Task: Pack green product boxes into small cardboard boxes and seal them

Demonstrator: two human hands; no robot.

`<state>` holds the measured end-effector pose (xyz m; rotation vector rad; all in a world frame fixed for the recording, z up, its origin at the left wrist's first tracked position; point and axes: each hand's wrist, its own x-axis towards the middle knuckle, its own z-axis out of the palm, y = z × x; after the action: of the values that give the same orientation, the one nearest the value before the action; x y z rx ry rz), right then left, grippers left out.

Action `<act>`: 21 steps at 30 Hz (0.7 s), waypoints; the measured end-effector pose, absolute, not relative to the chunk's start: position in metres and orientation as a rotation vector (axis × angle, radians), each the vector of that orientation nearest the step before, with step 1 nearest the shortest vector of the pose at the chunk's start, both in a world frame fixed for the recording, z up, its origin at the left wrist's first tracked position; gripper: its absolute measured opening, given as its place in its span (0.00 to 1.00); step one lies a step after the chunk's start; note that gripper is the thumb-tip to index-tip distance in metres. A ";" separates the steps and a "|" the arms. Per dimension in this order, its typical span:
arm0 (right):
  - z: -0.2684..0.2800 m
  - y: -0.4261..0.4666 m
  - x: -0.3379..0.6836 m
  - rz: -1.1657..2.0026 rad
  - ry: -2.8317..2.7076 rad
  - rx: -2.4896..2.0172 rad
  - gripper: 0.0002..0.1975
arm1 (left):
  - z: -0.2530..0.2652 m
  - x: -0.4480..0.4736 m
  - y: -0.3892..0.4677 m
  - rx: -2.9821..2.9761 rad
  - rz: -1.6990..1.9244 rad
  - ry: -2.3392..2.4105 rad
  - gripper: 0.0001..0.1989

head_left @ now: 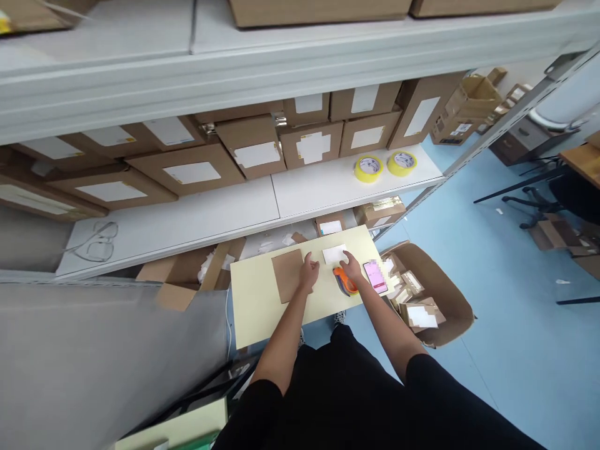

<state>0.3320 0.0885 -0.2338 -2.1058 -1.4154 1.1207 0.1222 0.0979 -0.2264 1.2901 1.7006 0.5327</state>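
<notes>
On a pale yellow tabletop (253, 312) lies a flat brown cardboard piece (287, 275). My left hand (309, 274) is over its right side, fingers curved and apart, with nothing visible in them. A small white rectangular item (334, 254), either a box or a stack of paper, sits to the right of the cardboard. My right hand (351, 267) reaches its right edge, thumb and forefinger apart; whether they touch it is hard to tell. An orange tape dispenser (345, 281) rests just below my right hand. A phone with a pink screen (375, 276) lies beside my right wrist.
Behind the table, a grey shelf (225, 209) holds several labelled cardboard boxes (192, 172), two yellow tape rolls (368, 168) and glasses (98, 242). A large open carton (447, 294) with small boxes stands right of the table. An open box (187, 275) is at the left.
</notes>
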 end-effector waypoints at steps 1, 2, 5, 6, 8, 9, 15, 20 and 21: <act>-0.242 0.097 0.338 1.135 -1.479 -2.127 0.34 | -0.234 0.133 0.108 1.294 0.479 1.717 0.33; -0.250 0.104 0.343 1.152 -1.549 -2.151 0.35 | -0.242 0.143 0.117 1.302 0.437 1.743 0.35; -0.272 0.119 0.350 1.239 -1.753 -2.220 0.38 | -0.267 0.169 0.140 1.320 0.369 1.836 0.40; -0.278 0.121 0.351 1.267 -1.808 -2.232 0.38 | -0.274 0.175 0.146 1.319 0.353 1.850 0.42; -0.286 0.122 0.351 1.287 -1.914 -2.218 0.38 | -0.285 0.185 0.155 1.302 0.306 1.846 0.43; -0.289 0.122 0.351 1.270 -1.972 -2.185 0.37 | -0.289 0.188 0.158 1.293 0.282 1.838 0.44; -0.298 0.117 0.343 1.178 -2.131 -2.006 0.32 | -0.289 0.190 0.164 1.318 0.197 1.844 0.31; -0.294 0.124 0.351 1.192 -1.667 -1.948 0.34 | -0.266 0.180 0.165 1.487 0.325 1.740 0.12; -0.290 0.126 0.354 1.176 -1.555 -1.908 0.35 | -0.258 0.178 0.165 1.523 0.398 1.673 0.11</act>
<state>0.3539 0.1262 -0.2898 -1.9081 -1.5552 1.1764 0.1783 0.1654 -0.2583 1.5226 1.6734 0.3981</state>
